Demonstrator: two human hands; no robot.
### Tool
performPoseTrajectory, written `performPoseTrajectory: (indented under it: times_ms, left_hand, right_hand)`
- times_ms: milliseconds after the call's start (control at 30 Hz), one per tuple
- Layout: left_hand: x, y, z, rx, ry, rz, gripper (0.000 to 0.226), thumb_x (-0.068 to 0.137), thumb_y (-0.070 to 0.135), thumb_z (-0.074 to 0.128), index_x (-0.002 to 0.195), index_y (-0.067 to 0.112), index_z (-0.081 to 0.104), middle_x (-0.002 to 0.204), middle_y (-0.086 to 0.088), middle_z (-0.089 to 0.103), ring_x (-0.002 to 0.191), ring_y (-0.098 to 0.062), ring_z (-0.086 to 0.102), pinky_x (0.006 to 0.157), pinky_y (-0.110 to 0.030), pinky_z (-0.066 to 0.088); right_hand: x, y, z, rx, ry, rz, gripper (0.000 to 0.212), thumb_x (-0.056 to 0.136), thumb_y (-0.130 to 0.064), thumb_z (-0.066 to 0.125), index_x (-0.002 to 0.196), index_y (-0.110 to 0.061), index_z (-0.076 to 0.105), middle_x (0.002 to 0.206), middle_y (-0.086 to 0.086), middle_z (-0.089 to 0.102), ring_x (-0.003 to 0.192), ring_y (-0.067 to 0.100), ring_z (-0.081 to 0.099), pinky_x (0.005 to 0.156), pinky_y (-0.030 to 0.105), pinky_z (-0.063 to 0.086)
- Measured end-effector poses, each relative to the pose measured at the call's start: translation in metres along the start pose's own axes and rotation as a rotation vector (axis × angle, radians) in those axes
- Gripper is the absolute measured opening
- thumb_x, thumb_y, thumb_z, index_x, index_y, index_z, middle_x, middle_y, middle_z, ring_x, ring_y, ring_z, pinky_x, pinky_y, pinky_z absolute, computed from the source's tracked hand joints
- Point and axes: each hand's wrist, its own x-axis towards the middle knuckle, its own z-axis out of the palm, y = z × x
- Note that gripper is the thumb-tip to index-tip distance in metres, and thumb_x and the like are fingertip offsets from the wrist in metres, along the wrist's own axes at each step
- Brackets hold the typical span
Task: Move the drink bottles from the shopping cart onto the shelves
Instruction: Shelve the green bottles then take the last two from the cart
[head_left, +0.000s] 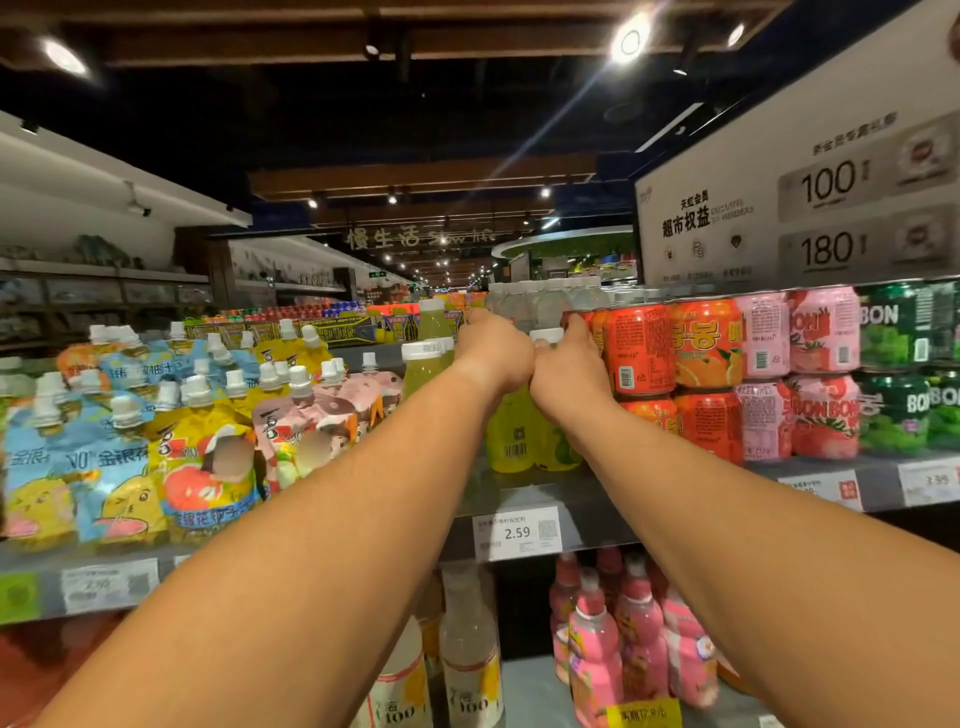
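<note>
- Shelf (613, 499): top tier, price rail in front, crowded. Spout pouches (156, 441) on its left part, stacked cans (706, 374) on its right, only a narrow slot between for bottles.
- Yellow-green drink bottles (511, 436): upright in that slot, white caps, a few more behind. Front ones sit directly under and behind both hands, close to the shelf lip.
- Left hand (491, 351) and right hand (569, 364): side by side, touching at the knuckles, both curled over the bottle tops. Right looks closed round a white cap (546, 335); left's grasp is hidden from this angle, cannot tell what it holds.
- Risk: right hand is just beside the orange cans, so a sideways nudge could knock the stack.
- Risk: front bottles near the edge, so pulling the hands back carelessly could tip one off.
- Cart: not in view.
</note>
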Motion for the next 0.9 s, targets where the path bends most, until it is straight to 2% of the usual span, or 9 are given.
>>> performPoseTrajectory:
  times_ms: [67, 167, 300, 433, 533, 600, 767, 900]
  left_hand:
    - [-0.005, 0.005, -0.004, -0.038, -0.034, 0.03, 0.055, 0.096, 0.017, 0.055, 0.139, -0.006, 0.031, 0.138, -0.022, 0.049, 0.124, -0.035, 0.051, 0.101, -0.044, 0.047]
    - [-0.025, 0.011, -0.015, -0.114, -0.005, 0.071, 0.05, 0.096, 0.017, 0.055, 0.137, -0.005, 0.036, 0.135, -0.022, 0.052, 0.121, -0.036, 0.055, 0.1, -0.046, 0.048]
    - [-0.058, 0.012, -0.029, -0.057, 0.057, 0.107, 0.041, 0.098, 0.017, 0.053, 0.133, 0.0, 0.04, 0.131, -0.018, 0.054, 0.116, -0.033, 0.056, 0.09, -0.039, 0.049]
    - [-0.103, 0.003, -0.06, 0.142, 0.229, 0.237, 0.047, 0.094, 0.024, 0.056, 0.138, 0.012, 0.047, 0.13, -0.008, 0.058, 0.119, -0.029, 0.055, 0.084, -0.031, 0.042]
    - [-0.147, -0.018, -0.097, 0.366, 0.359, 0.291, 0.046, 0.091, 0.03, 0.06, 0.135, 0.018, 0.056, 0.13, -0.007, 0.062, 0.12, -0.027, 0.056, 0.093, -0.032, 0.043]
    - [-0.181, -0.041, -0.126, 0.479, 0.403, 0.199, 0.044, 0.09, 0.036, 0.06, 0.132, 0.021, 0.06, 0.126, -0.006, 0.065, 0.118, -0.028, 0.058, 0.094, -0.035, 0.046]
    - [-0.287, -0.118, -0.194, 0.734, 0.364, -0.206, 0.044, 0.087, 0.037, 0.062, 0.128, 0.021, 0.062, 0.122, -0.011, 0.067, 0.115, -0.033, 0.06, 0.093, -0.039, 0.051]
    - [-0.395, -0.178, -0.256, 0.834, 0.399, -0.483, 0.05, 0.087, 0.044, 0.06, 0.13, 0.019, 0.06, 0.126, -0.008, 0.066, 0.115, -0.03, 0.06, 0.094, -0.04, 0.051]
  right_hand:
    - [-0.008, -0.006, -0.006, 0.036, 0.014, -0.035, 0.056, 0.099, -0.026, 0.044, 0.151, -0.015, 0.027, 0.151, 0.009, 0.037, 0.134, 0.031, 0.039, 0.108, 0.045, 0.035]
    - [-0.024, -0.015, -0.016, 0.044, -0.007, -0.071, 0.054, 0.101, -0.028, 0.042, 0.151, -0.016, 0.026, 0.152, 0.01, 0.037, 0.134, 0.031, 0.039, 0.108, 0.041, 0.035]
    - [-0.048, -0.028, -0.034, 0.034, -0.032, -0.15, 0.05, 0.101, -0.027, 0.045, 0.148, -0.014, 0.033, 0.147, 0.012, 0.042, 0.13, 0.031, 0.043, 0.104, 0.038, 0.035]
    - [-0.076, -0.043, -0.049, -0.082, -0.067, -0.345, 0.046, 0.096, -0.024, 0.051, 0.14, -0.011, 0.046, 0.138, 0.011, 0.049, 0.125, 0.029, 0.046, 0.101, 0.035, 0.036]
    - [-0.104, -0.056, -0.05, -0.132, -0.154, -0.458, 0.045, 0.092, -0.027, 0.054, 0.135, -0.012, 0.051, 0.133, 0.012, 0.052, 0.121, 0.03, 0.048, 0.098, 0.034, 0.037]
    - [-0.129, -0.063, -0.04, -0.135, -0.234, -0.499, 0.045, 0.092, -0.029, 0.054, 0.133, -0.011, 0.052, 0.133, 0.013, 0.053, 0.121, 0.032, 0.048, 0.099, 0.036, 0.038]
    - [-0.221, -0.083, 0.007, -0.123, -0.529, -0.535, 0.046, 0.091, -0.032, 0.054, 0.13, -0.009, 0.053, 0.129, 0.018, 0.054, 0.118, 0.038, 0.05, 0.095, 0.041, 0.043]
    - [-0.319, -0.109, 0.046, -0.094, -0.786, -0.574, 0.053, 0.09, -0.041, 0.054, 0.136, -0.015, 0.049, 0.133, 0.012, 0.051, 0.121, 0.036, 0.047, 0.098, 0.042, 0.043]
